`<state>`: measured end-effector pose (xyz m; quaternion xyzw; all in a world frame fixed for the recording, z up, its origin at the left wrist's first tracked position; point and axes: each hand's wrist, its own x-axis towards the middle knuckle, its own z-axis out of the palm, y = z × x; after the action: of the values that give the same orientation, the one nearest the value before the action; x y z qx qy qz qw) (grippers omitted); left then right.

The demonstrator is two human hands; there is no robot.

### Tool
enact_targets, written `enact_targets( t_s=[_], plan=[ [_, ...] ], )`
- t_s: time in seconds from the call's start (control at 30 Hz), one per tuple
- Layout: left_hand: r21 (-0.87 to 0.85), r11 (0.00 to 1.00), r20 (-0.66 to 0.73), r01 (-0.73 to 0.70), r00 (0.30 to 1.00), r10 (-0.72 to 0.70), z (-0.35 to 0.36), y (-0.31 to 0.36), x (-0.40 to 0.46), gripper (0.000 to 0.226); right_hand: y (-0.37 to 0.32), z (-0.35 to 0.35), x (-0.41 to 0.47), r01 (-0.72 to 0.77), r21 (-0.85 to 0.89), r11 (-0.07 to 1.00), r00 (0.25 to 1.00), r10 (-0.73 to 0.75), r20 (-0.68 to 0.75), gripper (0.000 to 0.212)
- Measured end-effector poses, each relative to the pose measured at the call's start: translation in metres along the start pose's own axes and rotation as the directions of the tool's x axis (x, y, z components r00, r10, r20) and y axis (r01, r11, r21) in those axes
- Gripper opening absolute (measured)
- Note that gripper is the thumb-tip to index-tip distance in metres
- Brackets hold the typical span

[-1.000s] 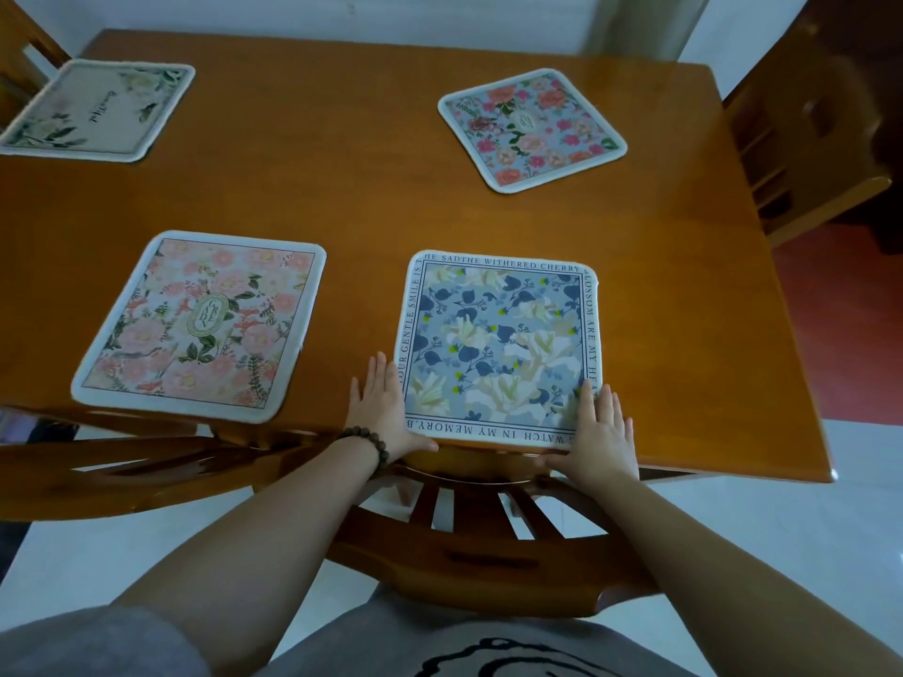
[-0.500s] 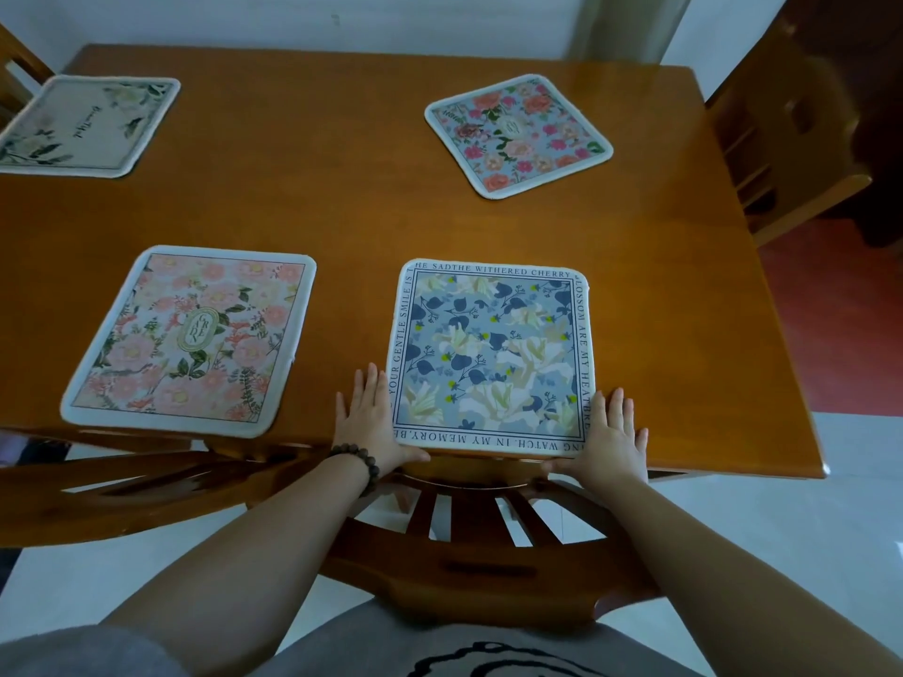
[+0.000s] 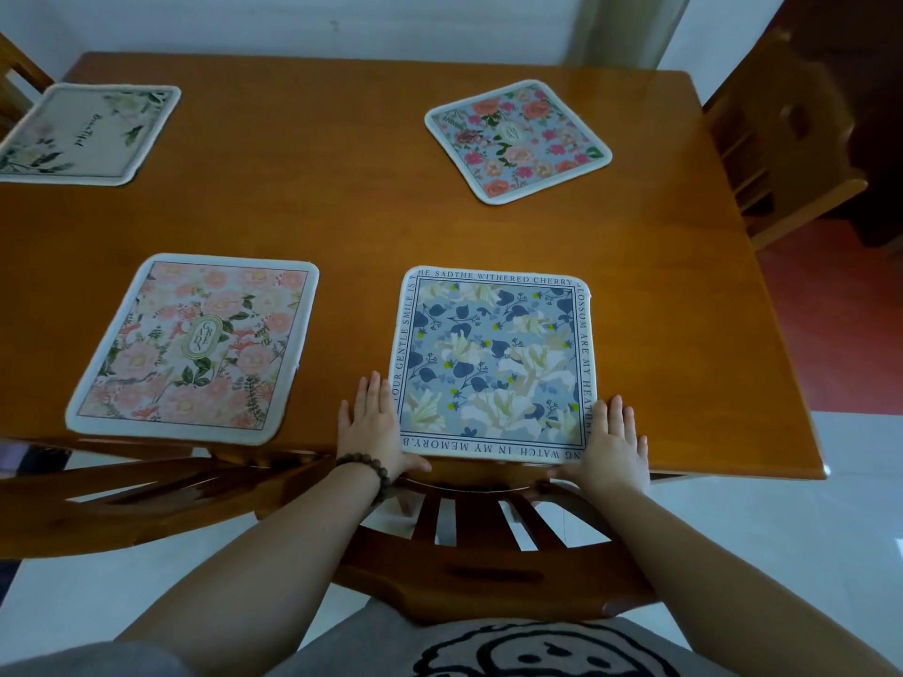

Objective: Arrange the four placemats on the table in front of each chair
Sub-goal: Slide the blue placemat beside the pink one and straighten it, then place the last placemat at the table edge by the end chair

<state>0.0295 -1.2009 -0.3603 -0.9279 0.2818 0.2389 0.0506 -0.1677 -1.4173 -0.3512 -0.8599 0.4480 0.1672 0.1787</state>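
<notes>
Four placemats are laid on the wooden table (image 3: 342, 227). The blue placemat (image 3: 493, 364) is set square at the near edge, directly above the back of the near chair (image 3: 469, 544); around its border, capital letters can be read in part: "THE WITHERED CHERRY", "OUR GENTLE SMILE IS" up the left side, "ARE MY" down the right side, and, upside down along the near edge, "WATCH. IN MY MEMORY". Just to its left the pink placemat (image 3: 195, 349) is laid, with an oval label at its centre on which "GARDEN" appears to be printed. The cream placemat (image 3: 88, 134) is placed at the far left, a script word on it too blurred to be read. The rose placemat (image 3: 518, 141) is turned cornerwise at the far right, near the side chair (image 3: 782, 139); its small central emblem cannot be read. The left hand (image 3: 374, 427), a bead bracelet (image 3: 366, 473) worn at its wrist, is laid flat against the blue placemat's left edge, fingers straight and together, thumb under the near corner. The right hand (image 3: 613, 442) is laid likewise at the right near corner, fingers extended, nothing gripped.
</notes>
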Motion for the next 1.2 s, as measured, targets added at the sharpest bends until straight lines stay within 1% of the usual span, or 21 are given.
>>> enact_targets(
  t_s=[0.1,0.2,0.23,0.3,0.37,0.4,0.47,0.57,0.73,0.97,1.03,1.13,1.2],
  plan=[
    [0.031,0.999,0.047,-0.009,0.999,0.008,-0.005,0.001,-0.002,0.15,0.001,-0.003,-0.001,0.005,-0.029,1.0,1.0,-0.005,0.024,0.136],
    [-0.008,1.0,0.058,-0.019,0.998,0.02,-0.012,0.002,-0.004,0.149,0.004,-0.005,0.0,0.011,-0.014,1.0,0.998,-0.01,0.061,0.142],
    [-0.027,0.999,0.038,-0.026,0.999,0.027,-0.014,0.003,-0.005,0.143,0.005,-0.006,0.0,0.005,0.012,1.0,0.997,-0.006,0.074,0.143],
    [-0.058,0.997,-0.024,-0.057,0.998,0.056,-0.019,0.007,-0.006,0.12,0.006,-0.008,0.002,-0.013,0.081,0.997,0.996,0.005,0.095,0.139],
    [-0.085,0.992,-0.088,-0.091,0.993,0.083,-0.025,0.014,-0.006,0.097,0.008,-0.01,0.004,-0.025,0.14,0.99,0.996,0.012,0.09,0.127],
    [-0.09,0.99,-0.117,-0.107,0.988,0.097,-0.028,0.019,-0.005,0.088,0.009,-0.012,0.005,-0.025,0.15,0.988,0.997,0.013,0.078,0.119],
    [-0.091,0.985,-0.158,-0.15,0.978,0.134,-0.033,0.031,-0.004,0.079,0.012,-0.016,0.005,-0.024,0.154,0.988,0.999,0.018,0.037,0.103],
    [-0.083,0.97,-0.156,-0.229,0.964,0.215,-0.04,0.052,0.002,0.079,0.02,-0.024,0.003,-0.055,0.192,0.98,0.997,0.064,-0.041,0.084],
    [-0.059,0.931,-0.098,-0.359,0.931,0.353,-0.052,0.097,0.012,0.079,0.04,-0.046,-0.006,-0.135,0.222,0.966,0.978,0.166,-0.124,0.069],
    [-0.012,0.873,-0.158,-0.488,0.863,0.48,-0.065,0.184,0.006,0.077,0.106,-0.086,-0.022,-0.17,0.309,0.936,0.938,0.25,-0.241,0.065],
    [0.002,0.861,-0.181,-0.509,0.847,0.501,-0.065,0.213,0.003,0.078,0.132,-0.094,-0.021,-0.173,0.321,0.931,0.933,0.26,-0.251,0.065],
    [0.012,0.857,-0.201,-0.515,0.839,0.506,-0.06,0.257,-0.001,0.078,0.173,-0.104,-0.013,-0.16,0.343,0.926,0.936,0.253,-0.246,0.064],
    [0.005,0.862,-0.196,-0.506,0.845,0.497,-0.056,0.289,-0.003,0.079,0.204,-0.109,-0.003,-0.123,0.357,0.926,0.945,0.219,-0.243,0.063]
  ],
)
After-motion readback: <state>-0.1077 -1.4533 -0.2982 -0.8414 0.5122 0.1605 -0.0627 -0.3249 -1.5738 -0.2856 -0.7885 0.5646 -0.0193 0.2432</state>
